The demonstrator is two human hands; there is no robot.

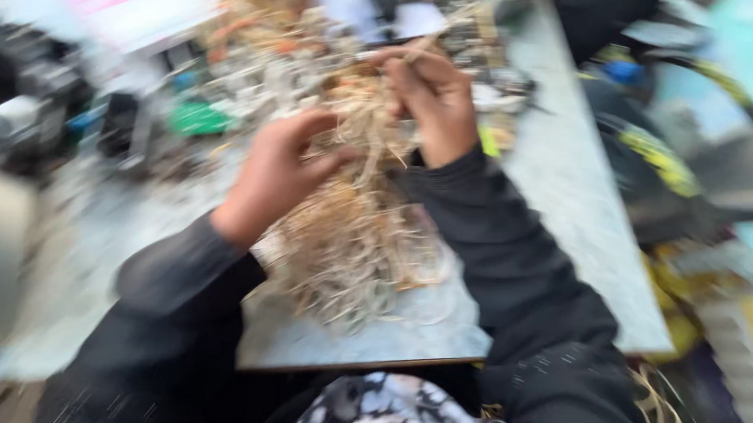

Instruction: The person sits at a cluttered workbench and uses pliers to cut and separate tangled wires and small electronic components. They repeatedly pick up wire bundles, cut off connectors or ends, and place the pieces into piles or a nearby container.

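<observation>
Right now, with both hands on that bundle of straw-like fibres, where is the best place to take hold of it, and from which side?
Probably the narrow upper part of the fibre bundle, where the strands are gathered between the left hand and right hand. Come from the side, fingers closing across the strands. Lower down it fans out loosely over the table, so a grip there would likely catch only a few strands. Blur hides finer detail.

Both arms, in dark sleeves, reach forward from the bottom of the view. The left hand [278, 172] is raised, fingers curled and thumb pointing right. The right hand [433, 100] sits higher and farther forward, fingers closed in a pinch.
</observation>
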